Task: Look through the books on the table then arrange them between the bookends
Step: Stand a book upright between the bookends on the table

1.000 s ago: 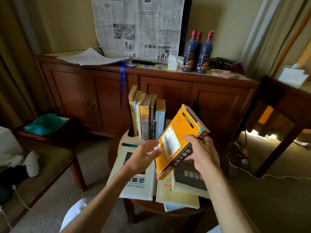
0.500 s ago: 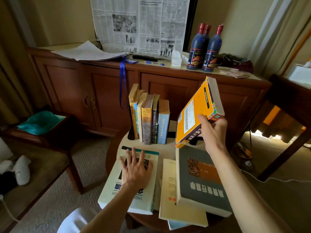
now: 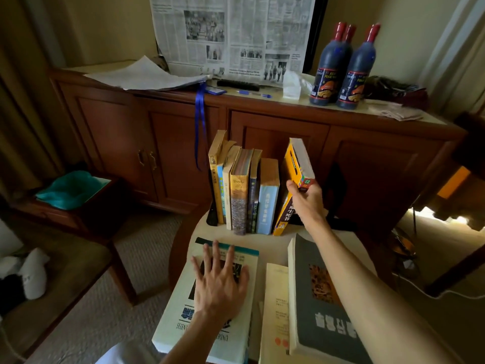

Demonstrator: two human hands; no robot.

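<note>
Lowering since 0.5 s ago: your R hand (image 3: 305,203) grips orange book (image 3: 294,177), now tilted beside upright row (image 3: 244,190); L hand (image 3: 220,282) stays flat, released, on white book (image 3: 170,324). Round table (image 3: 262,240), wood cabinet (image 3: 288,132) behind.

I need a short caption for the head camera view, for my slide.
Right hand slots an orange book beside the upright row; left hand rests on a flat book.

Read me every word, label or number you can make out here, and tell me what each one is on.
"Troyka": spine of the tan book standing in the row.
"UNDE…" and "…NESS", upside down, partly hidden: cover of the white book under the left hand.
Chinese characters, unclear to me: orange book in the right hand, grey book.
Newspaper and bottle labels: too blurred.
</note>
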